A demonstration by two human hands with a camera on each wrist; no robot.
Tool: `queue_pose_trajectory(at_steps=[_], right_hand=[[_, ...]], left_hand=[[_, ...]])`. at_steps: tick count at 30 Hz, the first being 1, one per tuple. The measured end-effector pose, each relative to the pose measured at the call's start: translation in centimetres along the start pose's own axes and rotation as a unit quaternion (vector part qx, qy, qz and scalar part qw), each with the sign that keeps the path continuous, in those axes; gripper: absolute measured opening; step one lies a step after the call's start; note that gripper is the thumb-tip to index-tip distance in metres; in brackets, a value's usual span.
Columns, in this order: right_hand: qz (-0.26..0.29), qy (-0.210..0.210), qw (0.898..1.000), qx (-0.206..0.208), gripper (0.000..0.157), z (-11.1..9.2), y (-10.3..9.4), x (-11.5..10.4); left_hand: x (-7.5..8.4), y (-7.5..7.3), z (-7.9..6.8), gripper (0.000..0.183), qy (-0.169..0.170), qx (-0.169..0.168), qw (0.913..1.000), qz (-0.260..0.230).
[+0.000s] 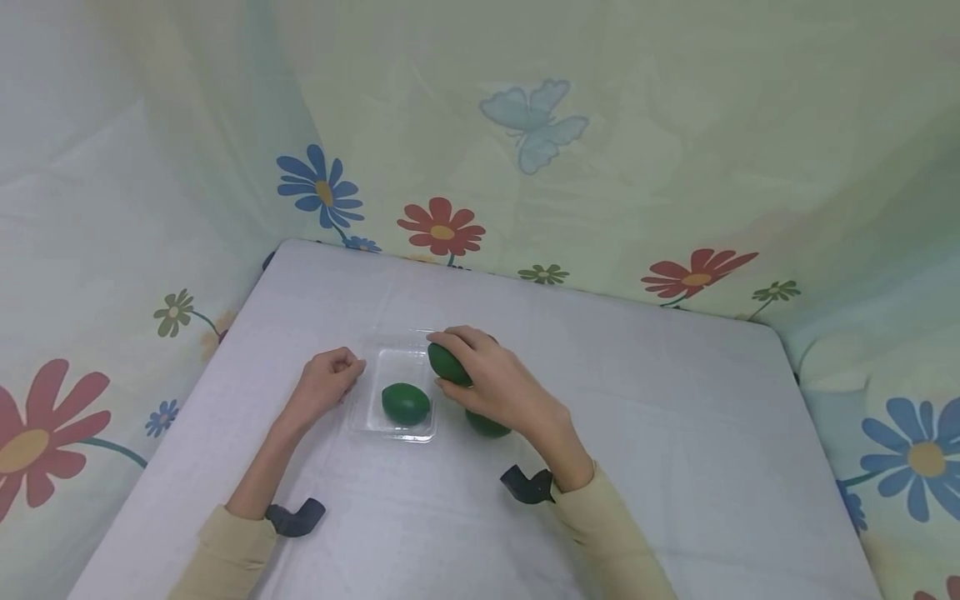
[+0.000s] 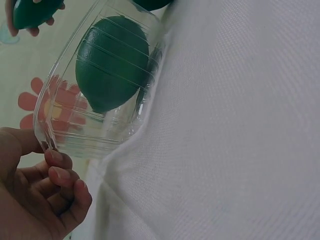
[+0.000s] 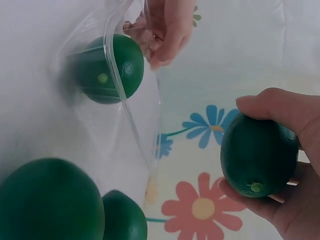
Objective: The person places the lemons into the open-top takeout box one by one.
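My right hand (image 1: 495, 379) grips a green lime (image 1: 447, 364), thumb on one side and fingers on the other, held above the right edge of a clear plastic container (image 1: 412, 437). Inside that container lies another lime (image 1: 406, 404), seen through the ribbed wall in the left wrist view. At the container's left side, my left hand (image 1: 327, 383) pinches the rim between thumb and fingertips, as the left wrist view (image 2: 45, 190) shows. Two more limes, a nearer one (image 3: 50, 200) and a farther one (image 3: 124, 217), lie on the table; in the head view my right hand partly hides them.
A white cloth covers the table (image 1: 675, 450). Behind and at the sides hangs a curtain (image 1: 637, 150) printed with flowers and a butterfly. Each wrist wears a dark camera mount (image 1: 298, 518).
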State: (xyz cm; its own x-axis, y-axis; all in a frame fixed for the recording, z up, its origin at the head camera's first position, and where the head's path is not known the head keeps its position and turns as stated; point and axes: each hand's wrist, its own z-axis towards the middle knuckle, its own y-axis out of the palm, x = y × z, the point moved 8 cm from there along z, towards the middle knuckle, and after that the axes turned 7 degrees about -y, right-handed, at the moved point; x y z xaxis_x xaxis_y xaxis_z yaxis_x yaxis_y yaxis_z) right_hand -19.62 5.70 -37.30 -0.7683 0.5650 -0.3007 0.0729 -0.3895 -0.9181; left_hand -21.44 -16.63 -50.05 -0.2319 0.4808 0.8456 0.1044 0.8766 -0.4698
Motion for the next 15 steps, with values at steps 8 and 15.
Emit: queue_pose_trajectory(at_steps=[8, 15], right_hand=[[0.061, 0.041, 0.996, -0.057, 0.058, 3.3, 3.1, 1.1], [0.096, 0.056, 0.987, -0.115, 0.055, 5.8, 7.0, 2.3]], left_hand=[[0.0, -0.1, 0.1, 0.027, -0.001, -0.002, 1.0, 0.0], [0.1, 0.1, 0.0, 0.028, -0.001, -0.008, 1.0, 0.004]])
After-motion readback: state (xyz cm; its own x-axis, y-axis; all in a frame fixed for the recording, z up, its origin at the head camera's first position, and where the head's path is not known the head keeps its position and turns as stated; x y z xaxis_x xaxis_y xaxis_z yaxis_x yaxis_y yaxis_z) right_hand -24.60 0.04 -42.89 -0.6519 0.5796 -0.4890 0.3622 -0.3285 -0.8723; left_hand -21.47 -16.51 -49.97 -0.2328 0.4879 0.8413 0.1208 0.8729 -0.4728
